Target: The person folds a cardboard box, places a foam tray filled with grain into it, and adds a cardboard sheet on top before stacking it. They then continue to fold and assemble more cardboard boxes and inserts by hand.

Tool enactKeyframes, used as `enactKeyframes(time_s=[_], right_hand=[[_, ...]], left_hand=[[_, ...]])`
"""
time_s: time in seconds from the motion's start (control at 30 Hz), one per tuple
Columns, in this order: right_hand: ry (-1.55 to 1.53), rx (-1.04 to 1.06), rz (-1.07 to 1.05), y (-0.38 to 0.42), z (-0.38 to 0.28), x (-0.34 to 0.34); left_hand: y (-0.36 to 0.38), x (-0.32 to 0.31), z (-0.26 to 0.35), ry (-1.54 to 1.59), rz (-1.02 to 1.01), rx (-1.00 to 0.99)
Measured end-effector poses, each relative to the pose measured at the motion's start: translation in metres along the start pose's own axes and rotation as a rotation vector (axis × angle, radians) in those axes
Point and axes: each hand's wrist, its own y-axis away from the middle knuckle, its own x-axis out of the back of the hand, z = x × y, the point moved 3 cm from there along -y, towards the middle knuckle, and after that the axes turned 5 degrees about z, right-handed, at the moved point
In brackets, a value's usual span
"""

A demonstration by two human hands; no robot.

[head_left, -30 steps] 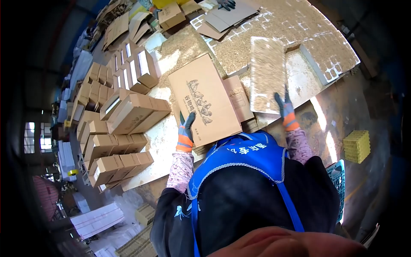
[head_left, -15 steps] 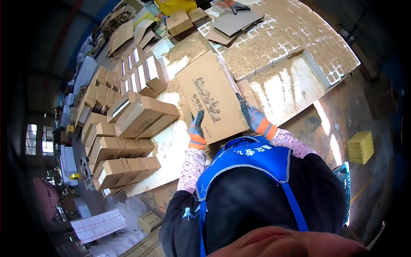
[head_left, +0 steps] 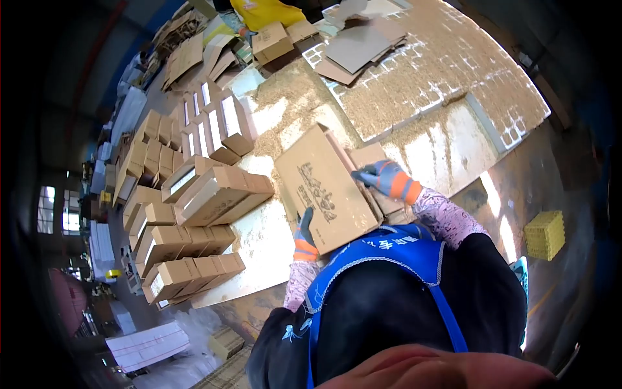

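A brown cardboard box, printed with dark chicken drawings and characters, is tilted in front of my blue apron. My left hand, in a grey and orange glove, grips its lower left edge, with the thumb on the printed face. On the box's right side, my gloved right hand has its fingers bent over the edge by a raised flap. Part of that grip is hidden behind the fingers. Under the box lies a pale work table strewn with brown crumbs.
Several cartons stand in rows at the left. Flattened grey cardboard lies on the white-edged, crumb-filled trays at the back. A person in a yellow garment is at the far side. A yellow stack sits at the right.
The box has come lower and closer to my body, its right side opening into flaps. My right hand has moved up along that side. The other person's hand has left the grey cardboard.
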Motion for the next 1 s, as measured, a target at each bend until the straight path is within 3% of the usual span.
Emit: enactKeyframes(time_s=[0.13,0.17,0.2,0.27,0.3,0.33,0.4,0.53,0.57,0.6,0.63,0.77,0.8,0.83,0.87,0.9,0.93,1.0], right_hand=[[-0.208,0.002,0.454,-0.093,0.083,0.038],[-0.282,0.026,0.510,-0.123,0.104,0.047],[-0.357,0.052,0.562,-0.154,0.122,0.057],[-0.386,0.055,0.581,-0.218,0.147,0.071],[-0.499,-0.018,0.484,-0.257,0.167,0.072],[-0.609,-0.095,0.380,-0.291,0.179,0.067],[-0.928,-0.269,0.350,-0.312,0.152,0.074],[-1.401,-0.211,0.466,-0.381,0.191,0.053],[-1.406,-0.222,0.460,-0.389,0.215,0.038],[-1.174,-0.230,0.572,-0.396,0.248,0.024],[-0.934,-0.226,0.678,-0.399,0.263,0.024],[-0.943,-0.203,0.557,-0.226,0.192,0.031],[-1.092,-0.214,0.501,-0.180,0.176,0.035],[-0.962,-0.100,0.508,-0.144,0.168,0.035],[-1.057,-0.102,0.525,-0.117,0.182,0.032],[-1.106,-0.239,0.513,-0.083,0.176,0.040],[-1.071,-0.041,0.602,-0.067,0.202,0.036],[-0.834,-0.087,0.665,-0.022,0.183,0.051]], left_hand=[[-0.012,0.007,-0.004,-0.098,0.046,-0.051],[-0.021,0.026,-0.009,-0.461,0.052,-0.237],[-0.022,0.031,-0.013,-0.453,0.071,-0.246],[-0.028,0.038,-0.015,-0.575,0.172,-0.313],[-0.025,0.026,-0.009,-0.766,0.135,-0.412],[-0.021,0.015,-0.003,-0.764,0.165,-0.411],[-0.022,0.004,0.000,-0.370,0.329,-0.132],[-0.024,0.008,0.001,-0.424,0.357,-0.143],[-0.023,0.011,0.001,-0.455,0.360,-0.132],[-0.023,0.012,0.000,-0.485,0.356,-0.123],[-0.022,0.008,-0.001,-0.549,0.334,-0.251],[-0.026,0.011,-0.001,-0.352,0.372,-0.110],[-0.027,0.011,-0.001,-0.359,0.367,-0.126],[-0.028,0.012,-0.001,-0.368,0.361,-0.139],[-0.026,0.026,-0.005,-0.363,0.360,-0.122],[-0.026,0.037,-0.001,-0.974,0.209,-0.507],[-0.023,0.034,-0.003,-1.570,0.009,-0.906],[-0.017,0.019,0.003,-1.536,0.015,-0.826]])
